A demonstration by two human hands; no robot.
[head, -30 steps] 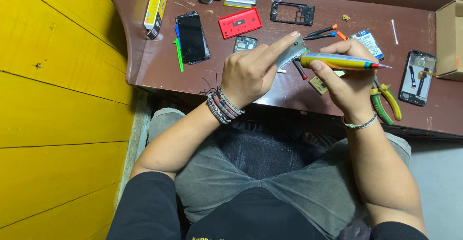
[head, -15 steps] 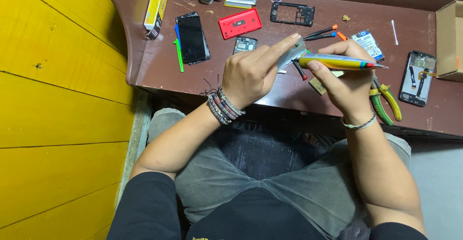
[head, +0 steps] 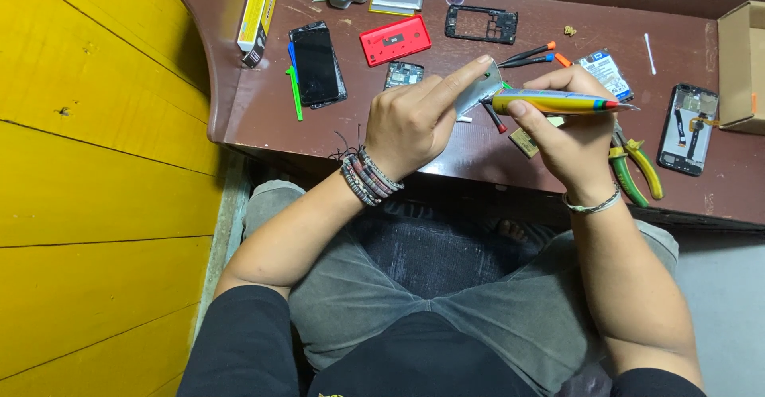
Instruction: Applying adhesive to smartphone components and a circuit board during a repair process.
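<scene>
Left hand pinches thin grey metal plate; right hand fingers grip yellow multicolour-striped tube beside it. Oversqueeze risks glue smearing plate.

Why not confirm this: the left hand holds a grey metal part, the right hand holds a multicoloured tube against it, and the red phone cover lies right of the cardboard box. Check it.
One slip: the head view shows the red phone cover left of the cardboard box, not right. The left hand does hold the grey metal part, and the right hand holds the multicoloured tube against it.

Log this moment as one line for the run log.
left hand: holds grey part | right hand: holds striped tube against it | desk: black phone, red cover, pliers
</scene>
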